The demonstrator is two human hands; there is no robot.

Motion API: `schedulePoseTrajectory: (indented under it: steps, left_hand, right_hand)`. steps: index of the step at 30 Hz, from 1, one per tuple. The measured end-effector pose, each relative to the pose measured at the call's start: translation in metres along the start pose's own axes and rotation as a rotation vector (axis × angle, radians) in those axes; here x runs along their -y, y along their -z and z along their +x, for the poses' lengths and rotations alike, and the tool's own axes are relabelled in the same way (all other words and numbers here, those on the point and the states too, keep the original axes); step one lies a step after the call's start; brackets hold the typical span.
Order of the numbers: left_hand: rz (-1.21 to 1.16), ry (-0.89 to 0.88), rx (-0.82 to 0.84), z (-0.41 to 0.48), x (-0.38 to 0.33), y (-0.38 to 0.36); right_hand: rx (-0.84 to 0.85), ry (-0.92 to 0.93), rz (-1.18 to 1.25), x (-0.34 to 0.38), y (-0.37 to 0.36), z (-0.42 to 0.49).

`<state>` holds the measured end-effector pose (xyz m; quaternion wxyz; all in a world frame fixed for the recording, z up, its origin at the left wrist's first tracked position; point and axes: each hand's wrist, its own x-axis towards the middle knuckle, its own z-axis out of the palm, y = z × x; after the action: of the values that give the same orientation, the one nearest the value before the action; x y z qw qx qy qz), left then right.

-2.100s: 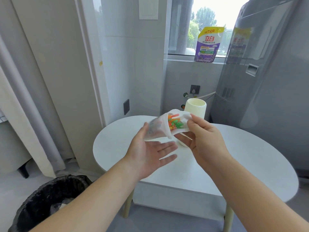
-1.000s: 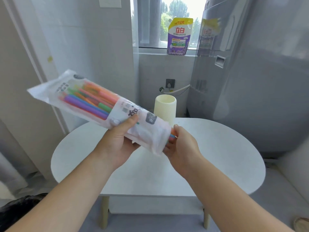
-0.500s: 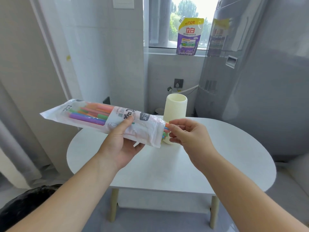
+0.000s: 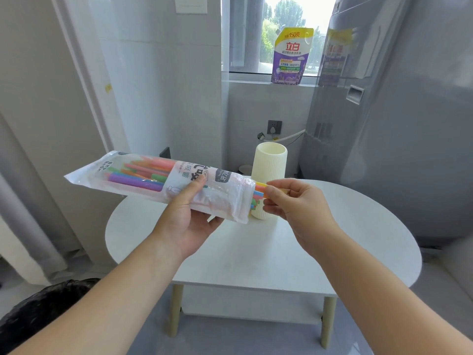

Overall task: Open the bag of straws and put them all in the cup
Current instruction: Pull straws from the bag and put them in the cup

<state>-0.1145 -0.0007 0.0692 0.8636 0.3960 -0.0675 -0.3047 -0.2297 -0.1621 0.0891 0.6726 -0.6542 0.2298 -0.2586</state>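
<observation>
Levelled out from the steep tilt of a second ago, the bag [image 4: 128, 170] now lies almost flat in the air, and the right hand [image 4: 299, 208] has shifted from cupping its open end to pinching the straw tips that stick out there.

At lower left, a bin [image 4: 38, 311] lined in black plastic sits on the floor. Above it the clear printed bag is held in front of the round white table [image 4: 256, 252], sealed end to the left and slightly raised, open mouth to the right. Coloured straws [image 4: 138, 179] in purple, orange, green and blue run lengthwise inside.

The left hand [image 4: 184, 224] grips the bag from below near its middle, with the thumb laid across the printed front and the fingers curled behind.

Just past the bag's mouth the ribbed cream cup [image 4: 268, 165] stands upright on the table. The open end of the bag overlaps its lower half in view.

The right hand pinches the yellow and orange tips between thumb and forefinger, the other fingers curled beneath.

Behind the cup is a wall socket [image 4: 274, 127]. A purple and yellow detergent pouch [image 4: 290, 57] stands on the windowsill [image 4: 245, 82], and a grey appliance [image 4: 396, 124] fills the right side.
</observation>
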Motion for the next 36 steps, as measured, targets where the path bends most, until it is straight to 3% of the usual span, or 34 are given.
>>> schedulePoseTrajectory:
  steps: [8,19,23,27,36]
  left_hand:
    - [-0.042,-0.001,-0.015,-0.002,-0.001,0.002]
    - [-0.128,-0.026,-0.073,0.001,-0.008,0.009]
    - [-0.16,-0.02,-0.073,0.0,-0.005,0.004]
    - [-0.185,-0.015,-0.064,-0.004,-0.002,0.001]
    - [-0.206,-0.019,-0.079,-0.006,-0.004,-0.001]
  right_hand:
    - [-0.08,0.155,-0.227,0.001,0.005,-0.001]
    - [-0.011,-0.036,0.306,0.007,0.016,0.005]
    - [0.029,-0.192,0.529,0.004,0.003,0.001]
    - [0.099,-0.217,0.478,-0.003,-0.012,-0.007]
    - [-0.057,-0.124,0.598,0.008,-0.023,0.002]
